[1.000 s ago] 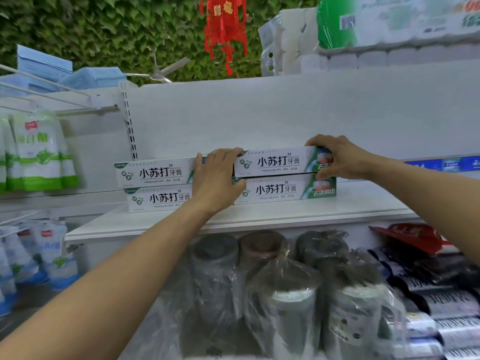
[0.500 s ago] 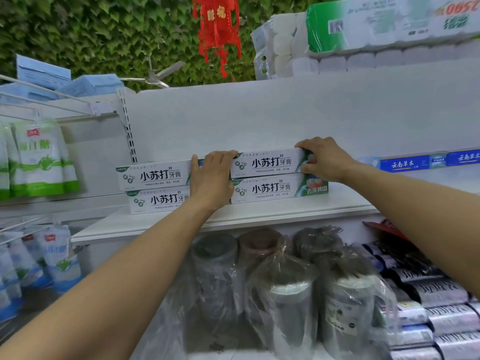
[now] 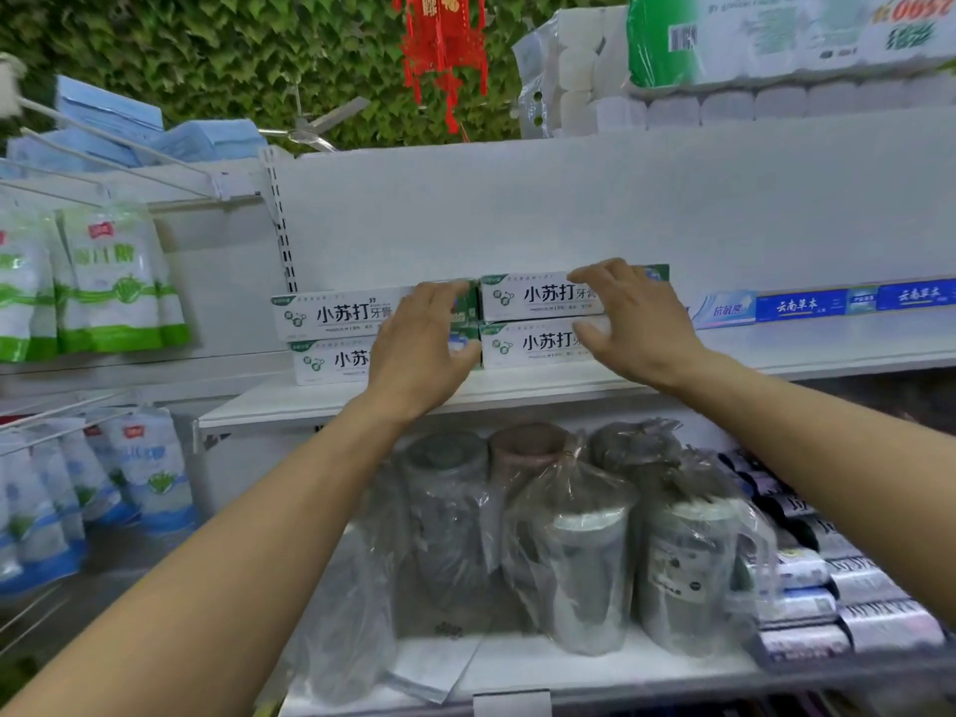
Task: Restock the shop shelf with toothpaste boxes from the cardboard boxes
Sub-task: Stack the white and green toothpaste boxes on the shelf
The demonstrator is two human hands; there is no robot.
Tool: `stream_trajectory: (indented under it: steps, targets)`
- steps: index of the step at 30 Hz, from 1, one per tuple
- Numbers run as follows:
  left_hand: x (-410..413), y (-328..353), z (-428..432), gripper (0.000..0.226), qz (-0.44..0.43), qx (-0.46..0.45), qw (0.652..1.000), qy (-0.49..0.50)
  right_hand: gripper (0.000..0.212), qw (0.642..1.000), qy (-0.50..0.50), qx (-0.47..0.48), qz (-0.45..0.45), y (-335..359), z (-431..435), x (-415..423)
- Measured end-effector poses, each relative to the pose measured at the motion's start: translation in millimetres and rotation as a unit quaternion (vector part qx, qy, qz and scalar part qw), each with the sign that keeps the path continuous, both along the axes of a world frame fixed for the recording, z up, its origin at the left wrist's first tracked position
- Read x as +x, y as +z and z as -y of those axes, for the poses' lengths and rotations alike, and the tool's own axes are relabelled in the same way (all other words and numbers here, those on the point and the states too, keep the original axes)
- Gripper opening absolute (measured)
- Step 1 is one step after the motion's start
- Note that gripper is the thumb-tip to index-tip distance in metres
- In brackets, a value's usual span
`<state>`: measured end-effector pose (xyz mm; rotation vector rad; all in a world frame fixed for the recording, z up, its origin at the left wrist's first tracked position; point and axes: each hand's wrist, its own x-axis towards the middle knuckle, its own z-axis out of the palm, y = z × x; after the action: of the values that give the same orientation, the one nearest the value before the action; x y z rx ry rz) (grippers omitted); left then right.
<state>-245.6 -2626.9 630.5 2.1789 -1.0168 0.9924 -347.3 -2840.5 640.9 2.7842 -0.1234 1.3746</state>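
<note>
Two short stacks of white-and-green toothpaste boxes lie side by side on the white shelf [image 3: 543, 393]. The left stack has a top box [image 3: 336, 313] and a lower box [image 3: 331, 362]. The right stack has a top box [image 3: 533, 295] and a lower box [image 3: 538, 344]. My left hand [image 3: 419, 349] hovers in front of the left stack's right end, fingers spread and holding nothing. In front of the right stack's right half is my right hand [image 3: 636, 323], fingers loosely arched and empty. No cardboard box is in view.
A row of blue toothpaste boxes [image 3: 796, 305] lies further right on the same shelf. Plastic-wrapped cups [image 3: 584, 551] and dark boxes [image 3: 827, 571] fill the shelf below. Bags [image 3: 108, 282] hang on wire hooks at left. Toilet-paper packs [image 3: 724, 49] sit on top.
Both hands have let go of the upper right box and drawn back a little from the stacks. My right hand moved left, off the box's end. The view has tilted slightly.
</note>
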Motion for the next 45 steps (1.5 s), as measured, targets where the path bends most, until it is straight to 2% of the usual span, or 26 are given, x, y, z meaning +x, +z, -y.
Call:
stream_trajectory:
  steps: [4, 7, 13, 18, 22, 25, 31, 34, 38, 40, 43, 45]
  targets:
    - [-29, -29, -51, 0.049, -0.039, -0.047, 0.998, -0.035, 0.041, 0.998, 0.058, -0.009, 0.028, -34, -51, -19]
    - [-49, -56, -91, 0.044, -0.065, -0.069, 0.995, -0.036, 0.039, 0.995, 0.094, 0.003, 0.017, -63, -95, -26]
    - [-69, -123, -178, 0.034, -0.146, -0.039, 0.988, -0.008, 0.034, 0.990, 0.121, 0.020, -0.065, -125, -181, -33]
    - [-82, -186, -251, 0.035, -0.254, -0.013, 0.966, 0.040, 0.031, 0.972, 0.145, 0.084, -0.162, -186, -246, -41]
    - [-88, -258, -304, 0.036, -0.358, 0.000, 0.931, 0.075, 0.026, 0.937, 0.172, 0.144, -0.266, -253, -292, -46]
    - [-93, -311, -335, 0.039, -0.441, 0.008, 0.892, 0.102, 0.023, 0.901, 0.187, 0.197, -0.339, -305, -321, -45]
    - [-102, -415, -393, 0.038, -0.585, -0.025, 0.794, 0.163, 0.016, 0.807, 0.203, 0.312, -0.459, -409, -368, -30]
    - [-110, -463, -415, 0.038, -0.632, 0.002, 0.748, 0.201, 0.012, 0.765, 0.196, 0.362, -0.495, -459, -388, -27]
    - [-109, -520, -436, 0.044, -0.663, 0.022, 0.708, 0.242, 0.011, 0.718, 0.201, 0.367, -0.556, -523, -415, -15]
    - [-106, -548, -446, 0.046, -0.667, 0.025, 0.699, 0.257, 0.014, 0.705, 0.212, 0.341, -0.584, -551, -434, -4]
    - [-98, -581, -457, 0.041, -0.659, 0.028, 0.704, 0.264, 0.015, 0.711, 0.229, 0.289, -0.599, -585, -461, 16]
    - [-90, -603, -462, 0.046, -0.647, 0.049, 0.710, 0.275, 0.019, 0.726, 0.247, 0.227, -0.601, -606, -479, 33]
